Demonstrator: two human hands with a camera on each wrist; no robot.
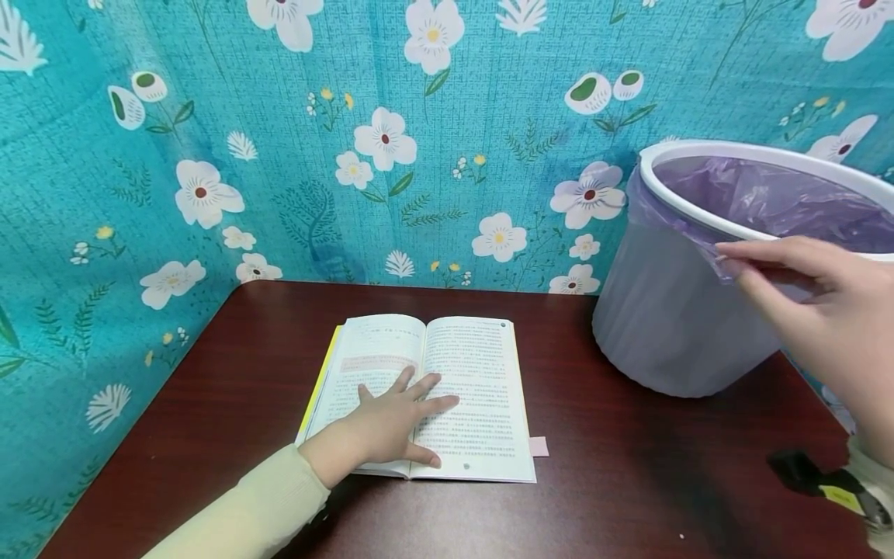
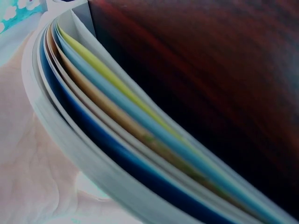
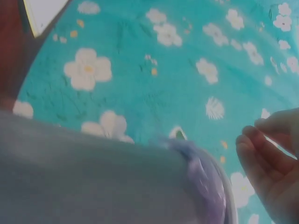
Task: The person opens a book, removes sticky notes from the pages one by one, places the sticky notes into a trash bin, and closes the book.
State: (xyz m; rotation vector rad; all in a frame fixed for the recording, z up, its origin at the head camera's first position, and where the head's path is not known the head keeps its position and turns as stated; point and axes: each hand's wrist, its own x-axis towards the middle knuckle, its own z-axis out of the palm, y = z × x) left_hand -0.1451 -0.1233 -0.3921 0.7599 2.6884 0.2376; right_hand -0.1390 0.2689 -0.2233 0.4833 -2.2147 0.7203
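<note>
An open book [image 1: 482,419] with printed pages lies on the dark wooden table. My left hand [image 1: 380,423] rests on it with fingers spread across both pages. Close up in the left wrist view, the book's curved page edges [image 2: 140,135] show several coloured layers. At the right stands a grey bin [image 1: 687,318] with a purple plastic bag [image 1: 768,182] folded over its white rim. My right hand [image 1: 831,303] is at that rim, thumb and forefinger tips together. These fingertips overlap the bag's edge in the head view; I cannot tell whether they pinch it.
A pink tab [image 1: 538,446] sticks out from the book's right side. Teal flowered cloth [image 1: 433,178] covers the wall behind the table [image 1: 573,497]. A black strap with a yellow label [image 1: 841,497] is on the right wrist.
</note>
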